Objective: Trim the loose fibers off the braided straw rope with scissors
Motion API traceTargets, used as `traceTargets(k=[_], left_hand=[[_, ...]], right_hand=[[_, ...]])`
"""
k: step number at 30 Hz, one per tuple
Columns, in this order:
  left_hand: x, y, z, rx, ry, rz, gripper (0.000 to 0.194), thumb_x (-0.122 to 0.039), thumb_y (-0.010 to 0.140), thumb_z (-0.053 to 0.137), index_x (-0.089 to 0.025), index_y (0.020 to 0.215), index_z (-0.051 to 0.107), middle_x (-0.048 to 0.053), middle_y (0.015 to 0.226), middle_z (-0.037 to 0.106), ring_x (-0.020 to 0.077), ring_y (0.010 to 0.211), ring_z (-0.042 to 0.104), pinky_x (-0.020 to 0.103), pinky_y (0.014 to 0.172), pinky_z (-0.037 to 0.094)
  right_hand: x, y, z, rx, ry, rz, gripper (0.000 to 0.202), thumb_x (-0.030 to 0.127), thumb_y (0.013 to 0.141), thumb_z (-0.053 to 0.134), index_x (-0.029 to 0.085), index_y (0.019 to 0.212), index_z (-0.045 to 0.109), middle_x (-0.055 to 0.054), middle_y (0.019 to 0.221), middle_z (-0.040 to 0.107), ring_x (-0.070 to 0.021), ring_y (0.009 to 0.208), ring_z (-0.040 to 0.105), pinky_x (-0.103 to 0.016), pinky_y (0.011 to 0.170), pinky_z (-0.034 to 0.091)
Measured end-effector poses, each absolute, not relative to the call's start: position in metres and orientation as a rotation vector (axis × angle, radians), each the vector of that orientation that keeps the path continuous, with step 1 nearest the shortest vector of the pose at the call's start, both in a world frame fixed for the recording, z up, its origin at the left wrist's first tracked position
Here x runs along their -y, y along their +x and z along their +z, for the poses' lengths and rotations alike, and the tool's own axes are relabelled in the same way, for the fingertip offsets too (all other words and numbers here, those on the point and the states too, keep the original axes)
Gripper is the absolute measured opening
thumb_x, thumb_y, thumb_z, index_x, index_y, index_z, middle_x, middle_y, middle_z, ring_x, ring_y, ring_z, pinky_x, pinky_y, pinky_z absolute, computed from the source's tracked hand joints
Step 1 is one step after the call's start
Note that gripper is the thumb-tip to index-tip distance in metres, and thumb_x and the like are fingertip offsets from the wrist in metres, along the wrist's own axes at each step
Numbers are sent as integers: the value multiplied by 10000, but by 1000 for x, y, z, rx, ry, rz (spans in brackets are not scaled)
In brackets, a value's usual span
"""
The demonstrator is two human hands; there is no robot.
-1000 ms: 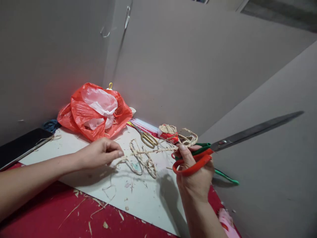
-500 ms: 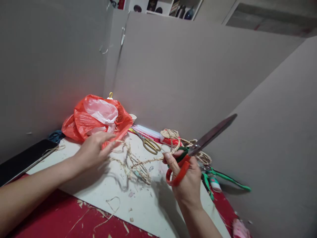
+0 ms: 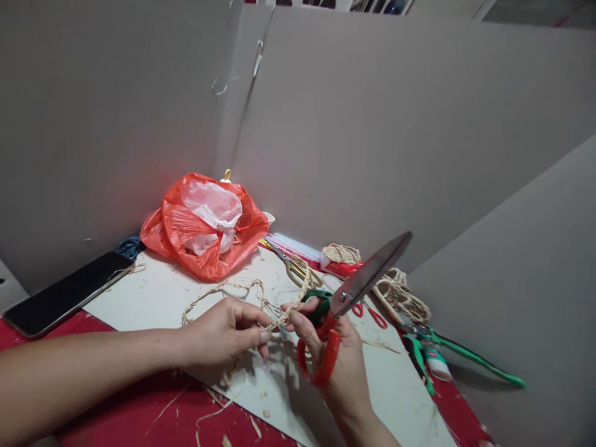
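Note:
A pale braided straw cord runs between my two hands. My left hand is closed in a pinch on it, thumb against fingers. Large scissors with one red and one green handle sit in my right hand, blades together and pointing up to the right. The thumb and fingertips of that hand also pinch the cord beside the handles. More of the cord loops over the white board behind my left hand, and part of it hangs below, hidden by the fingers.
A red plastic bag stands at the back, with a black phone to its left. Brass-handled scissors, woven straw pieces, small red-handled scissors and green-handled pliers lie along the back right. Straw scraps litter the red cloth.
My left hand has moved right and down from near the red bag and now pinches the cord close to my right hand. The scissors stay in my right hand. The view has shifted.

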State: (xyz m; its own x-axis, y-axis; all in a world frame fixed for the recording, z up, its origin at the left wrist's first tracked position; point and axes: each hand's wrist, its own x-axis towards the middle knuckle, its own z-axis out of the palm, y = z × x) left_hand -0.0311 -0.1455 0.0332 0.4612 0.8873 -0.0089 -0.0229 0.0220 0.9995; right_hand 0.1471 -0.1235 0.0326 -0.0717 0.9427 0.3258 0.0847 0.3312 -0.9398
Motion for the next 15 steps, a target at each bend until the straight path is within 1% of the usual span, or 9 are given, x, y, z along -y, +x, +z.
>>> traceTargets(k=[5, 8, 11, 15], left_hand=[[145, -32, 38, -947, 1353, 848, 168, -282, 821, 558, -157, 786, 666, -15, 615, 621, 48, 431, 459, 161, 426, 334], [145, -33, 37, -951, 1336, 819, 169, -294, 814, 562, -158, 816, 661, -5, 674, 650, 37, 386, 445, 160, 377, 317], [144, -34, 34, -945, 1309, 786, 185, -319, 807, 567, -156, 833, 651, -8, 684, 652, 32, 347, 423, 160, 341, 313], [142, -35, 33, -945, 1297, 795, 202, -332, 796, 579, -145, 842, 641, -2, 698, 655, 30, 344, 420, 157, 331, 326]], right_hand=[[121, 150, 25, 1547, -1049, 986, 274, 349, 670, 733, 203, 785, 532, 14, 689, 607, -135, 604, 567, -252, 570, 472], [121, 151, 23, 1554, -1059, 952, 265, 342, 682, 724, 207, 788, 522, 10, 703, 615, -137, 615, 573, -253, 576, 471], [118, 153, 24, 1489, -1063, 869, 257, 353, 702, 709, 210, 790, 514, 12, 707, 612, -132, 613, 571, -258, 589, 476], [110, 164, 28, 1325, -1090, 744, 298, 373, 685, 726, 214, 813, 509, 25, 696, 608, -127, 607, 582, -233, 545, 467]])
